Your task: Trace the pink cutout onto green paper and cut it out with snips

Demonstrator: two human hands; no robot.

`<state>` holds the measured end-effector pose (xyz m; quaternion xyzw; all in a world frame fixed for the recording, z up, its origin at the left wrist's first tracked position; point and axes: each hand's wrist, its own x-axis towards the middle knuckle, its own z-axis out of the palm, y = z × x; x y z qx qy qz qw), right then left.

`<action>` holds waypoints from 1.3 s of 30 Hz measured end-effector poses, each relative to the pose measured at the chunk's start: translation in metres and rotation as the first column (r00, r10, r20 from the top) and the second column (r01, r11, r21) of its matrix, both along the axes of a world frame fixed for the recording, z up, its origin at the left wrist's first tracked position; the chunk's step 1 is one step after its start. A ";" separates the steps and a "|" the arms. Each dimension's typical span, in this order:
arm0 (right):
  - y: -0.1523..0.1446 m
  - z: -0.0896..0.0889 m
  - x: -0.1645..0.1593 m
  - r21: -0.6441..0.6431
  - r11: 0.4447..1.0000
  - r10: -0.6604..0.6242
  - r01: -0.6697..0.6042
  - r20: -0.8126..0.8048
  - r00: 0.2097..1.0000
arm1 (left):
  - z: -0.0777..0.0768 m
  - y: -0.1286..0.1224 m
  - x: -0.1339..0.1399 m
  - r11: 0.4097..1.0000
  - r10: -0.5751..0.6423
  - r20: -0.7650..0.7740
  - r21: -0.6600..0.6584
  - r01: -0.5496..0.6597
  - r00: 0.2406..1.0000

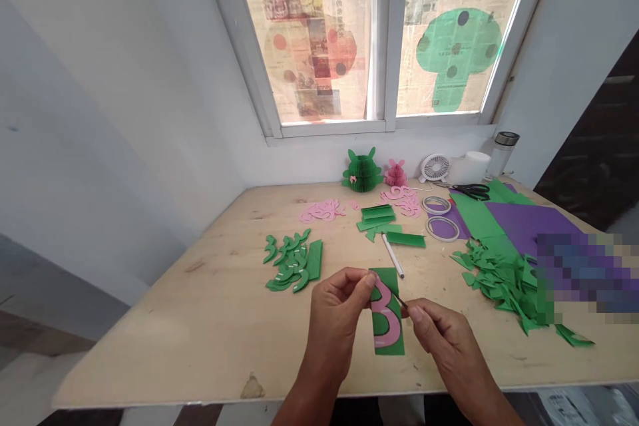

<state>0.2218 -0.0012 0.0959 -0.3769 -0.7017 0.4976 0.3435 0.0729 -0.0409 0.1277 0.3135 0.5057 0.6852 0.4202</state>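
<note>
Head view: paper cutting-work above a pale wooden tabletop [200, 339] with visible grain and a dark stain near its front edge. The left hand [339, 313] grasps a green paper rectangle [380, 327] by its upper left edge, pinched between thumb and fingers. On its matt face lies a smooth pink figure [395, 327] shaped like a 3, with a dark outline along part of its curve. The right hand [444, 333] grips a slim dark tool [401, 302] in its fingers; the tip meets the rectangle's right side, and the kind of tool cannot be told.

Beyond the hands, a white pen [393, 255] lies at a slant near folded green strips [378, 215]. To the left, scalloped green cut-outs [289, 269] with small pale marks overlap beside a flat green stack [315, 258]; behind them lie looping pink cut-outs [322, 211]. To the right, crumpled, angular green offcuts [499, 276] form a loose heap below smooth purple sheets [534, 219]. Two flat tape rings [443, 239] lie between. At the back stand a pleated, rounded green paper figure [364, 174], a smaller pink one [396, 175] and a white fan [434, 167] with a circular grille.
</note>
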 end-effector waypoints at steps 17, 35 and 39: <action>0.000 0.011 -0.002 0.005 1.000 0.029 -0.028 -0.019 0.999 | 0.006 -0.001 0.000 1.000 0.003 -0.026 0.018 -0.003 1.000; 0.003 0.006 0.000 0.064 0.998 0.023 -0.026 0.046 0.999 | 0.008 0.000 -0.002 1.000 -0.006 -0.015 -0.006 0.006 1.000; 0.004 0.006 0.001 0.071 0.997 0.018 -0.022 0.062 0.998 | 0.010 0.000 -0.001 1.000 -0.001 0.003 -0.016 0.001 1.000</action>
